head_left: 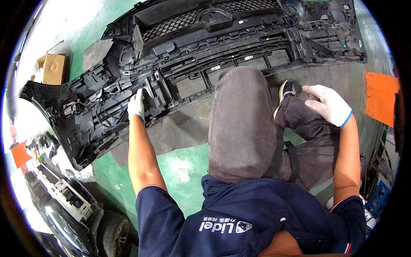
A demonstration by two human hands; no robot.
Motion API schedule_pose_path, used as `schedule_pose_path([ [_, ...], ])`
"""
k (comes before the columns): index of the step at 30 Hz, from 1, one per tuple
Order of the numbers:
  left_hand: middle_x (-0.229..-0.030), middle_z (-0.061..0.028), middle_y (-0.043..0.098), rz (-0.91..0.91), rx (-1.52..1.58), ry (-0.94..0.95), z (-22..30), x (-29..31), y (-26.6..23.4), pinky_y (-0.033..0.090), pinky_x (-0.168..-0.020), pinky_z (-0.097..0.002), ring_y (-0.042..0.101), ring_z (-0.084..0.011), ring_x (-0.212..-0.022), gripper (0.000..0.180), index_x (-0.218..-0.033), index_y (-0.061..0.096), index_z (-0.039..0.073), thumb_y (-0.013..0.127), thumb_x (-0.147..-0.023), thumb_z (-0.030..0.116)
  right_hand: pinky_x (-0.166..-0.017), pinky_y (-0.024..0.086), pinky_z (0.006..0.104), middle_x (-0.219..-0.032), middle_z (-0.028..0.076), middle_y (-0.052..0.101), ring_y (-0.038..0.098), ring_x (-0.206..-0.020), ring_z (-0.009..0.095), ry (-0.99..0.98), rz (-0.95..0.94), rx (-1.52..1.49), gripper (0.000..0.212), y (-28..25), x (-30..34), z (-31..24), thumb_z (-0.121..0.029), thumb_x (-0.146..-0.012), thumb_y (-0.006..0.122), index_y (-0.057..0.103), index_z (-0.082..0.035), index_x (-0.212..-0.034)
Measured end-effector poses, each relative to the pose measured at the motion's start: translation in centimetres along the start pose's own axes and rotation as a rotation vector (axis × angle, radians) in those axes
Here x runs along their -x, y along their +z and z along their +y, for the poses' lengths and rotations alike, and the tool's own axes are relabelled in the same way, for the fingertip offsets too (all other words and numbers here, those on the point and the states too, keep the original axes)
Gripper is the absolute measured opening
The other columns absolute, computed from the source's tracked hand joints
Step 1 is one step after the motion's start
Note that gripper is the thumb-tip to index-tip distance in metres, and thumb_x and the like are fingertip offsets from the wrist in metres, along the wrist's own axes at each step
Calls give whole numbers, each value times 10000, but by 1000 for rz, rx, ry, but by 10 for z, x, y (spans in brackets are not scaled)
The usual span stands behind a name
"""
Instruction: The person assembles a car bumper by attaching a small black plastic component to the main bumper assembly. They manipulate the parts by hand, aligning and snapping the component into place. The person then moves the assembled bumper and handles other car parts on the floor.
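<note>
A large black car bumper, with its ribbed inner side and a mesh grille showing, lies across the floor in front of me. My left hand, in a white knit glove, is closed on a ridge of the bumper's left part, its fingers partly hidden. Over my bent right leg hovers my right hand, gloved alike, with thumb and forefinger apart and nothing visible between them. Just beside its fingertips is my dark shoe. Thin dark wires run along the bumper's left section.
Grey matting lies under the bumper on a green floor. An open cardboard box stands far left. Car parts and a tyre are at the lower left. An orange panel is at the right.
</note>
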State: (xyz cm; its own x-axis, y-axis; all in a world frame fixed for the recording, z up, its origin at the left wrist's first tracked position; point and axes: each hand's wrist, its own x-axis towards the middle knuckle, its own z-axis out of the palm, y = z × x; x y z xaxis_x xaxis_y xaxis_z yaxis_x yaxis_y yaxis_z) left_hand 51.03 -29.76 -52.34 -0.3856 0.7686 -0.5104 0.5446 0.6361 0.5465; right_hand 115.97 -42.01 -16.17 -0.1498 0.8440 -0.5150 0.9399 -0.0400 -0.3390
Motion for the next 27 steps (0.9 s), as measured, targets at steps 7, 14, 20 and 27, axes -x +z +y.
schedule_pose_path([
  [7,-1386,-191,690,20,-234,44,11,10,12,488,-1091,-417,645,-344,-1307,709,-1389,686,102,596,-961,660,-1080,507,433,-1305,250,691,653,-1231,406,-2,1,3,470,-3,0,0,-253,-940,719,668,24,-1316],
  [14,-1324,-169,725,27,18,59,-17,-15,2,490,-1054,-372,677,-267,-1225,601,-1355,683,23,630,-1009,511,-1074,510,434,-1302,247,693,653,-1232,405,-18,10,-6,461,-1,-1,-3,-238,-940,717,667,19,-1319],
  [20,-1233,-97,734,1,256,86,-10,4,10,503,-936,-319,658,-168,-1052,478,-1330,686,3,647,-1030,373,-1075,510,437,-1306,243,693,652,-1230,409,-35,22,27,458,0,4,1,-228,-935,719,666,16,-1320],
  [27,-1264,-205,723,189,-260,219,4,32,14,538,-1002,-445,676,-362,-1190,432,-1300,741,173,729,-934,403,-1072,512,434,-1295,243,697,656,-1220,407,-60,30,34,459,-1,0,1,-232,-934,719,666,18,-1315],
])
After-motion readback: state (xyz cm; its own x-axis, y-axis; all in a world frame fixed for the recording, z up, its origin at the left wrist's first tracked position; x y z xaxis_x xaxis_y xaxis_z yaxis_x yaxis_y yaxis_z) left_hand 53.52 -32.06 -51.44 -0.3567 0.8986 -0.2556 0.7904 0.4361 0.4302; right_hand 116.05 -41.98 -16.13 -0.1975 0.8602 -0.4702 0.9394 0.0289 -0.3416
